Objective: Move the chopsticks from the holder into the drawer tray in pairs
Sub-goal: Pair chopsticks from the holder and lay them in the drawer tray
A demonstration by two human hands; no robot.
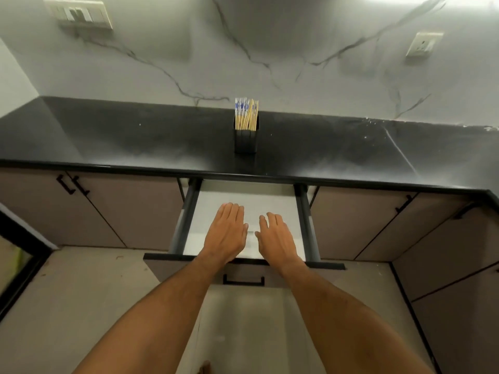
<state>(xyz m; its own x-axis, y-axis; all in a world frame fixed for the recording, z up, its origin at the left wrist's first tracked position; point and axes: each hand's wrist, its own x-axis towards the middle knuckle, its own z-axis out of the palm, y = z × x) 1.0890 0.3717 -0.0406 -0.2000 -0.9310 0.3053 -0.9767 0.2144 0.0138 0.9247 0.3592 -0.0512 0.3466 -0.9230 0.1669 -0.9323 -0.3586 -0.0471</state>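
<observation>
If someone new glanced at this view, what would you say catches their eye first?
Probably the two bare hands, left hand and right hand, spread flat and empty over the pale inside of the open drawer at centre. Next, the bundle of chopsticks standing in a dark holder on the black countertop, straight behind the drawer, against the veined marble wall.

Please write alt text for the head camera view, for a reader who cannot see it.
Two empty hands, left hand and right hand, hover flat over an open drawer below a black countertop. A dark holder full of chopsticks stands on the counter behind the drawer.
</observation>
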